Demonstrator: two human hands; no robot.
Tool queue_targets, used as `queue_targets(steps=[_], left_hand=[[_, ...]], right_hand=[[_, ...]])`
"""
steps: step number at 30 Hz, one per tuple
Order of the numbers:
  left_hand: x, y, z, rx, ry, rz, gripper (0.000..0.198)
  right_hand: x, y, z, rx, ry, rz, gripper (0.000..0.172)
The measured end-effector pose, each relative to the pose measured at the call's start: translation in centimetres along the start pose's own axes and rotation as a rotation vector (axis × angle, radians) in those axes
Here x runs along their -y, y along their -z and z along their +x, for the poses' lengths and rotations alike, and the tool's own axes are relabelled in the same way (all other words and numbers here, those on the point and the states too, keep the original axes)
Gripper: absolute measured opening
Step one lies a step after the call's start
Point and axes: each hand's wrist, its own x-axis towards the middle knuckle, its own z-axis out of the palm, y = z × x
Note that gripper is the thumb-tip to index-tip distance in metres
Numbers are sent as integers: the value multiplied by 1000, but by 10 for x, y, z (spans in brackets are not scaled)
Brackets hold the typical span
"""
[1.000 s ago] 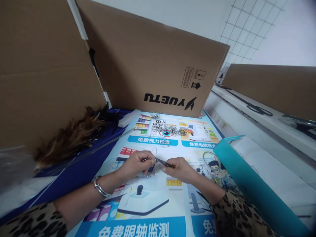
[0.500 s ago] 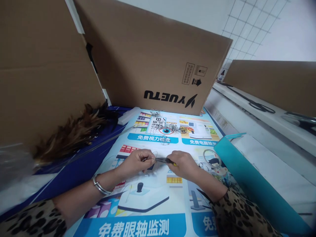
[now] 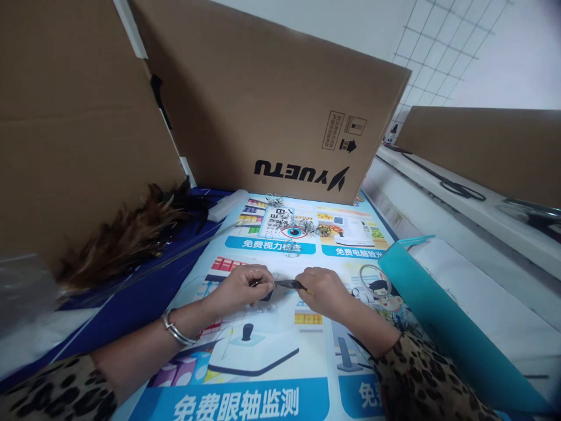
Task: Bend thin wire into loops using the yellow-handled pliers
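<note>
My right hand point(image 3: 323, 290) is closed around needle-nose pliers point(image 3: 287, 284) with a trace of yellow at the handle. Their dark jaws point left and meet the fingertips of my left hand point(image 3: 245, 285). That hand is pinched, apparently on a thin wire, most of it hidden by the fingers or too fine to follow. Below the fingers hangs something clear and faint that I cannot make out. Small tangles of fine wire point(image 3: 307, 225) lie on the printed sheet point(image 3: 272, 327) beyond my hands.
Cardboard panels point(image 3: 263, 105) stand at the back and left. Brown feathers point(image 3: 127, 240) lie at left beside clear plastic point(image 3: 28, 292). To the right are a wire ring point(image 3: 375, 280), a teal box point(image 3: 442, 316) and black scissors point(image 3: 460, 188) on a ledge.
Both hands keep nearly the same place and hold. The pliers have turned slightly between them, and the fine loop above the left fingertips shows less clearly. The view has shifted very slightly.
</note>
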Motion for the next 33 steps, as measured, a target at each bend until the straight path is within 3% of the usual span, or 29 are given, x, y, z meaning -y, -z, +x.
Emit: queue_targets(steps=[9,13,19,26,33], left_hand=[[-7,0,1,10,-27,-121,12],[-1,1,3,-55,-67,-237,16],[1,0,1,-121,-108,-332,9],[-5,0,0,-41,-119,-379,8],[1,2,6,-42,-206,-338,17]], right_hand=[[4,-5,1,-34,-103,376,17],[5,-6,2,-36,-126,505,23],[7,-5,1,-34,-149,589,25],[10,-7,1,-20,-162,645,27],[12,-11,0,-5,-205,695,27]])
